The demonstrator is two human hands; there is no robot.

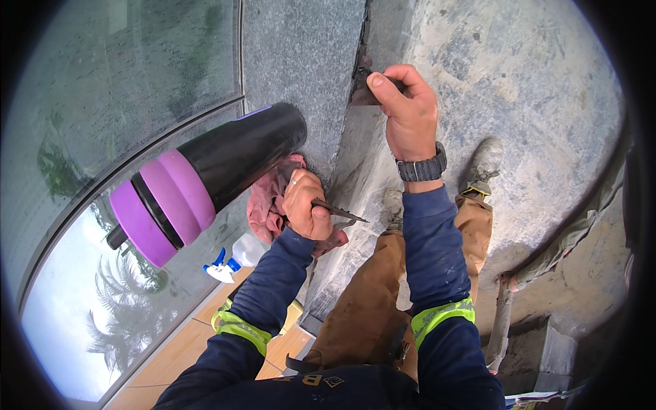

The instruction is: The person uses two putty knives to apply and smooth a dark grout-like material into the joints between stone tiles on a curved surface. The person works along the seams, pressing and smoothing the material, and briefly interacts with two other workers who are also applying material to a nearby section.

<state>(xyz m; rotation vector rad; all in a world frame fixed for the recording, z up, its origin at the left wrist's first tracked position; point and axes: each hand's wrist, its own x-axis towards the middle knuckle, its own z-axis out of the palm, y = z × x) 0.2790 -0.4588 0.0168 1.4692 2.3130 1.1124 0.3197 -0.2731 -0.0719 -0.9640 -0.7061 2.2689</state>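
Note:
My right hand [412, 116], with a dark watch on its wrist, pinches a dark flat scraper blade [365, 92] between thumb and fingers. The blade lies at the dark, ragged edge of the grey speckled ledge. Lower and to the left, my left hand [307, 205] is closed around a thin, dark, pointed tool [338, 210] crusted with residue; its exact kind is unclear. A crumpled pink cloth [265, 201] lies behind and under that hand. Just left of it stands a large black bottle-shaped container [239, 147] with purple bands at its top.
Glass panes [157, 75] border the ledge [294, 48] on the left. A clear spray bottle [247, 251] with a blue and white trigger stands near my left forearm. A stained concrete floor [540, 89] spreads to the right. At far right, another person's hand [512, 282] shows.

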